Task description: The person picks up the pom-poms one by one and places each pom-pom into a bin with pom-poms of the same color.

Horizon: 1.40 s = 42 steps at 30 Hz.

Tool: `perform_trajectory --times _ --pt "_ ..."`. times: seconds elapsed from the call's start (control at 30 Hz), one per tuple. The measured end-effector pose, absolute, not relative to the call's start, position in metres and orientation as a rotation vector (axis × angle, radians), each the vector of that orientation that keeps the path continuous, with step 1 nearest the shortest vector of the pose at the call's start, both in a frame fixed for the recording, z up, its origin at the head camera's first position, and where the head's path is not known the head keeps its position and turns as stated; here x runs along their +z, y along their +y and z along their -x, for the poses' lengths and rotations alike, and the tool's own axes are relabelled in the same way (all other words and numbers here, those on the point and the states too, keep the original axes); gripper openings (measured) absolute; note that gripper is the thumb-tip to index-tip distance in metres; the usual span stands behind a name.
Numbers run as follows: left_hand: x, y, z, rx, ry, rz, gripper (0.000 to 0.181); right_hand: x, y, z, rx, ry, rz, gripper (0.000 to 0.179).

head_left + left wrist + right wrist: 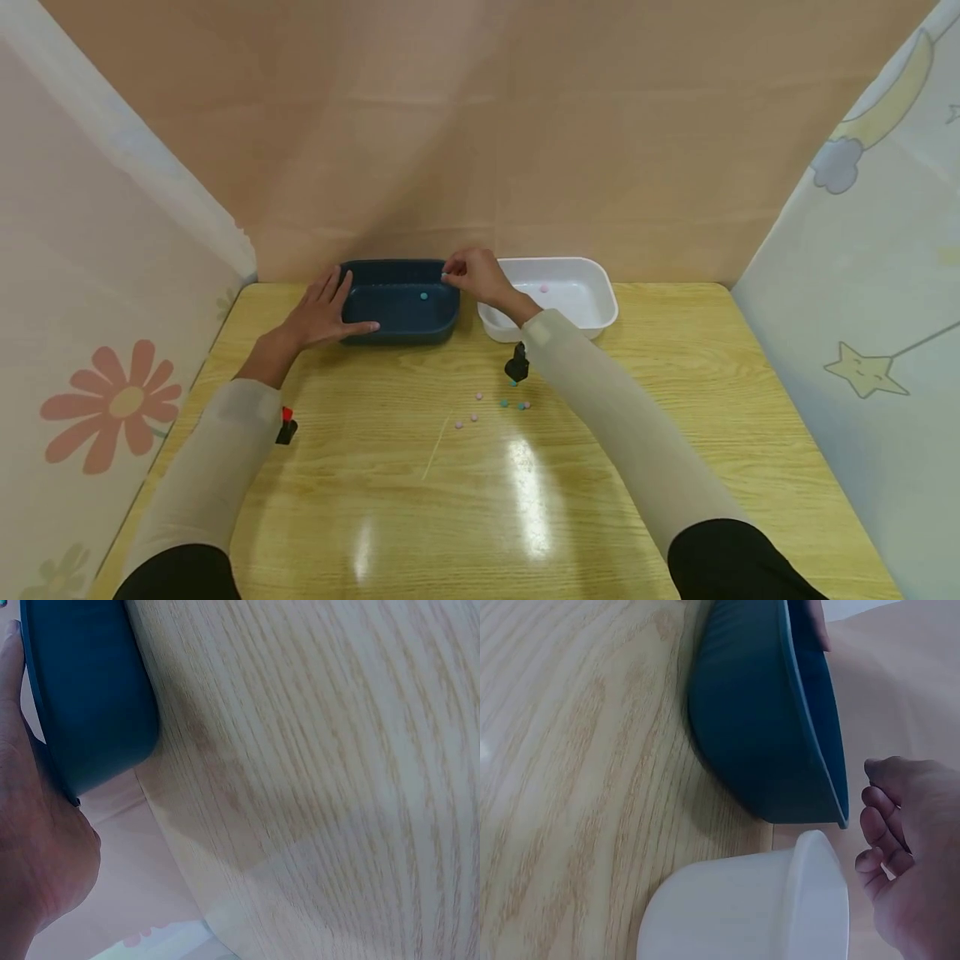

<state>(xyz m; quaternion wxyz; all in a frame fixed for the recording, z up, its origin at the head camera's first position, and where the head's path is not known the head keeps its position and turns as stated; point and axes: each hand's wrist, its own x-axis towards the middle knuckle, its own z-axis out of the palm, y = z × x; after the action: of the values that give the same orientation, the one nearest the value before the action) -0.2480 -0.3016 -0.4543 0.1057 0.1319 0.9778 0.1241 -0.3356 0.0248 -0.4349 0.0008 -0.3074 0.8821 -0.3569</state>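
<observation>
A dark blue basin (397, 337) stands at the back of the table with a small teal bead (423, 296) inside. My left hand (318, 312) rests on its left end, fingers and thumb spread straight along the rim. Over the basin's right end, my right hand (480, 277) pinches a small pale blue bead (444, 275) between thumb and fingertips. In the right wrist view that hand (907, 832) is beside the basin's rim, its other fingers curled, and the bead is hard to make out. To the right, a white basin (606, 304) holds a pink bead (543, 288).
Several loose beads lie mid-table in front of the basins, among them a pink bead (458, 425) and a teal bead (504, 403). A tan sheet (600, 150) closes off the back. Patterned panels (825, 333) stand on both sides of the wooden table (375, 500).
</observation>
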Motion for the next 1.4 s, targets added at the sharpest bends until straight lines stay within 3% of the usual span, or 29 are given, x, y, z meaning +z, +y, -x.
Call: perform_trajectory --times 0.63,1.4 --pt "-0.452 -0.295 0.252 0.346 2.871 -0.41 0.118 -0.431 0.041 0.331 -1.148 2.773 0.913 0.02" --pt "-0.453 -0.299 0.249 0.381 2.873 -0.4 0.122 -0.417 0.072 0.281 -0.959 2.756 1.341 0.023"
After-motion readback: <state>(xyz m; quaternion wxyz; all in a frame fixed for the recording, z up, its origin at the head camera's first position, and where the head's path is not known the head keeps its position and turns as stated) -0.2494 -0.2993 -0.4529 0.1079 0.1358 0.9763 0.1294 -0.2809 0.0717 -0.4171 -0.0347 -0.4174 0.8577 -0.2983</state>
